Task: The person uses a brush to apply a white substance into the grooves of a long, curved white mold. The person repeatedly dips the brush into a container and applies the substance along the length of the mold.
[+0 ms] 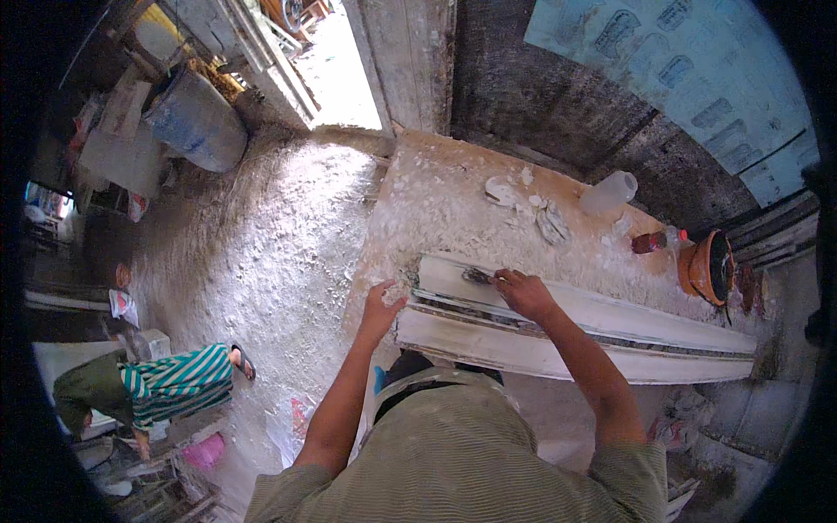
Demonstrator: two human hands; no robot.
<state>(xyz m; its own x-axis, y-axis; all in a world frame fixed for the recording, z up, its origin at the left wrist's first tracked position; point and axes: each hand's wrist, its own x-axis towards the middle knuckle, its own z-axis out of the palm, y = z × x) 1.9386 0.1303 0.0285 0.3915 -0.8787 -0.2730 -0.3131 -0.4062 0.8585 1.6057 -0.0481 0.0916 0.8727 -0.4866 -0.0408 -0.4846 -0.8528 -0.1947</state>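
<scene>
A long white moulding-like piece (593,318) with a dark groove along its length lies across the workbench in front of me. My right hand (520,292) is closed on a small dark scraper-like tool (477,275), whose end touches or hovers just over the far white strip. At the left end of the long piece, my left hand (382,309) curls its fingers around a whitish lump (397,293) that looks like plaster. Its exact kind is hard to make out.
White-crusted workbench top (436,192) holds a translucent plastic jug (610,192), a red-labelled bottle (649,241), an orange bucket (700,268) and pale scraps (551,222). A blue barrel (199,118) stands far left. Another person (166,383) in a striped garment bends at lower left.
</scene>
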